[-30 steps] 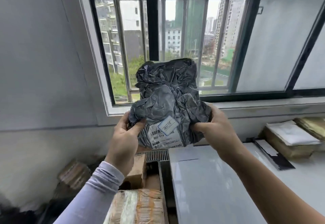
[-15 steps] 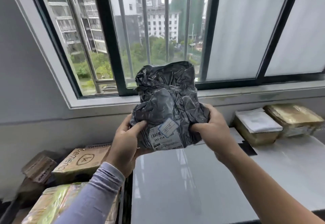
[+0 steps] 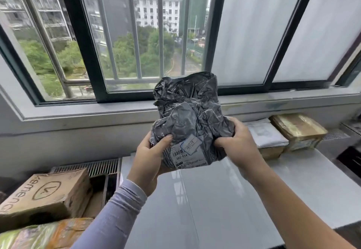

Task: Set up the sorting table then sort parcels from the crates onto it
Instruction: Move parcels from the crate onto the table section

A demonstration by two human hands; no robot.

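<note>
Gripping crinkled grey plastic parcel [image 3: 190,120].

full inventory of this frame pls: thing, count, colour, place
bag parcel: 1, dark grey crumpled plastic, white label, held up above the table
table: 1, glossy white, centre and right
taped boxes: 2, tan, table's far right; the nearer one has a white top
cardboard box: 1, brown, printed logo, lower left
wrapped parcel: 1, yellow-green, bottom left
floor grille: 1, grey, beside the table's left edge
window: 1, dark frame, bars, behind
left hand: 1, lilac sleeve, grips the bag's lower left
right hand: 1, bare arm, grips the bag's lower right
</note>
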